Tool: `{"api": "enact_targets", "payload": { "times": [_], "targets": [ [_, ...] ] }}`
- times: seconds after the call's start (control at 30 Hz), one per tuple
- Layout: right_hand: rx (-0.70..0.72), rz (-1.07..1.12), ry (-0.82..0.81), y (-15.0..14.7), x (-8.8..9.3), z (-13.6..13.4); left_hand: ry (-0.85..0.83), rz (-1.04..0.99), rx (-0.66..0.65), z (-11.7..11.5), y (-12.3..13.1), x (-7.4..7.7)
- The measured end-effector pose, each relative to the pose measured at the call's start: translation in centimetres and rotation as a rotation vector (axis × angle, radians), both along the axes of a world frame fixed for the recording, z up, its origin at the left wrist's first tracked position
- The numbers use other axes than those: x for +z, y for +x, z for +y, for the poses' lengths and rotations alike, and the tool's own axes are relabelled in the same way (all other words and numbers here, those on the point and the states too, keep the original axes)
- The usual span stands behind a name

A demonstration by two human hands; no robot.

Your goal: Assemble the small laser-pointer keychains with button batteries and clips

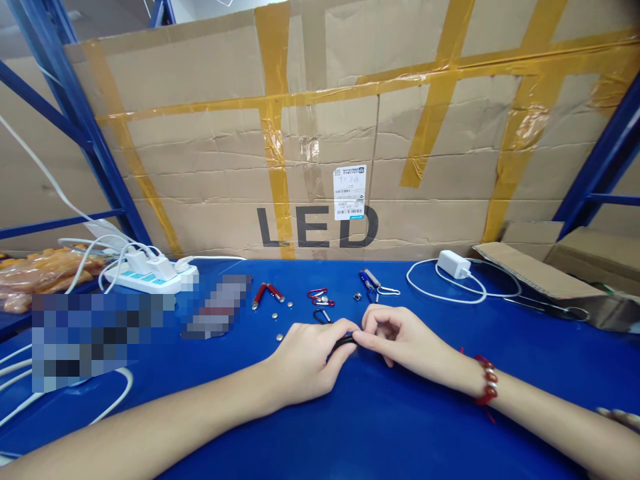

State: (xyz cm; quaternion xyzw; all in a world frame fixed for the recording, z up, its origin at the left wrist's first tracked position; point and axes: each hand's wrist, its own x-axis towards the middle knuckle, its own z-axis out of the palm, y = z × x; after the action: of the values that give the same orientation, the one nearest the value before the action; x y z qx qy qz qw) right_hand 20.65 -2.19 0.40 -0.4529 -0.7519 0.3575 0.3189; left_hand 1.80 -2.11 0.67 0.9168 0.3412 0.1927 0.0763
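Observation:
My left hand [315, 357] pinches a small black tube [344, 341], which looks like the body of a keychain flashlight, between thumb and fingers. At the tube's right end, the thumb and index finger of my right hand [400, 337] are closed together; whatever they grip there is mostly hidden. Just beyond my hands lie a black carabiner [321, 316] and red carabiners [320, 297]. Two red tubes [267, 295] rest farther left, near several small silver button cells [275, 315]. Behind my right hand are blue and silver tubes [370, 280] with carabiner clips.
A white power strip [155, 275] with plugs and cables sits at the left, near blurred-out items [220, 307]. At the right back are a white charger [453, 265] with its cable, tweezers [550, 308] and an opened cardboard box [530, 270]. A large carton [225, 167] walls off the back.

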Motion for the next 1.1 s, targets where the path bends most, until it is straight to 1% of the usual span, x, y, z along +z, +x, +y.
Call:
{"api": "enact_targets", "payload": {
  "times": [0.33, 0.7, 1.1],
  "targets": [
    [0.022, 0.002, -0.007, -0.11, 0.27, -0.08, 0.021, 0.019, -0.019, 0.03, 0.09, 0.03],
    [0.057, -0.022, -0.021, 0.16, -0.12, 0.06, 0.007, 0.090, -0.040, 0.07, 0.12, 0.17],
    [0.051, -0.005, -0.023, -0.06, 0.12, -0.02, -0.001, 0.084, -0.047, -0.04, 0.10, 0.30]
  ]
}}
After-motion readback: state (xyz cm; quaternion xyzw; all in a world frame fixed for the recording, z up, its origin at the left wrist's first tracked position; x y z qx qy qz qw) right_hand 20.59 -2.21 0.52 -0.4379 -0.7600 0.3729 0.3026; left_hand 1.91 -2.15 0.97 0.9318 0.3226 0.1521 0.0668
